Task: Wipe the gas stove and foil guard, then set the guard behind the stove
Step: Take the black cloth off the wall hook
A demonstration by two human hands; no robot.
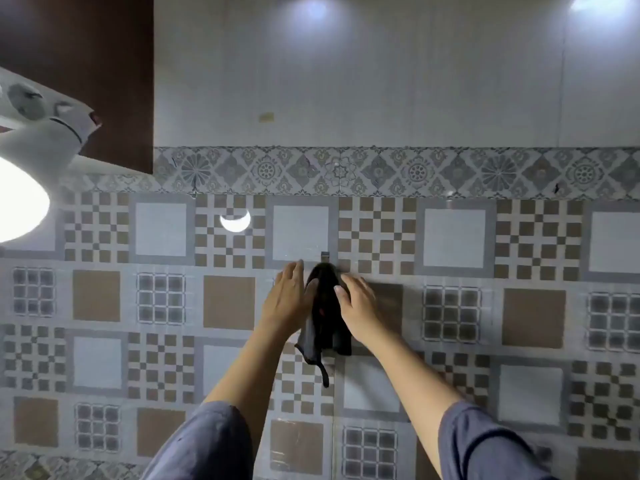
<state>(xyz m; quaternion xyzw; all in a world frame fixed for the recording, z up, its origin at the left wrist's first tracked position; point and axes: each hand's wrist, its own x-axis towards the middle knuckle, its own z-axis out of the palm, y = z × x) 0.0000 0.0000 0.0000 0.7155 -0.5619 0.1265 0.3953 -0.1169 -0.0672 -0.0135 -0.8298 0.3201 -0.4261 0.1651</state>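
Observation:
A black cloth point(327, 323) hangs against the patterned tile wall point(453, 237) from a small metal hook point(324, 256). My left hand point(289, 296) is at the cloth's left edge, thumb pressed on the fabric and fingers straight up toward the hook. My right hand point(358, 306) lies over the cloth's right side, its fingers curled onto the upper part. A thin strap dangles from the cloth's lower end. Neither the gas stove nor the foil guard is in view.
A white appliance with a bright round light point(20, 202) juts in at the left edge. A dark brown cabinet panel point(86, 64) fills the upper left. Plain pale tiles point(381, 81) cover the wall above the patterned band, with light reflections on them.

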